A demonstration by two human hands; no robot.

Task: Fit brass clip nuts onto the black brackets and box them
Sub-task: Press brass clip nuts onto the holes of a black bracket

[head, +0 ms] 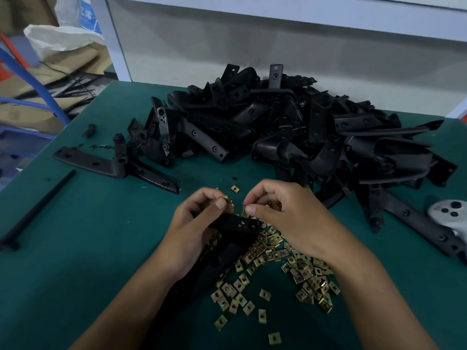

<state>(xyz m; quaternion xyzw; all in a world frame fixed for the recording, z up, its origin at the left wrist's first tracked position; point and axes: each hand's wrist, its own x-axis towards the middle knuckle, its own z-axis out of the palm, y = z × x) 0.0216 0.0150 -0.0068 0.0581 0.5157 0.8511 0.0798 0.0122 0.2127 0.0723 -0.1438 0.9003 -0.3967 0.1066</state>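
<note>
My left hand (195, 223) grips a black bracket (237, 223) over the green table and pinches a brass clip nut (224, 197) between thumb and forefinger. My right hand (285, 213) pinches another brass clip nut (244, 209) at its fingertips, just right of the bracket's upper end. Several loose brass clip nuts (273, 271) lie scattered below and between my hands. A large heap of black brackets (278, 122) fills the far middle and right of the table.
A single long bracket (113, 165) lies at the left, with a thin black rod (38, 210) near the table's left edge. A grey round device (449, 213) sits at the right edge. Cardboard and a white sack (58, 41) lie beyond the table's left side.
</note>
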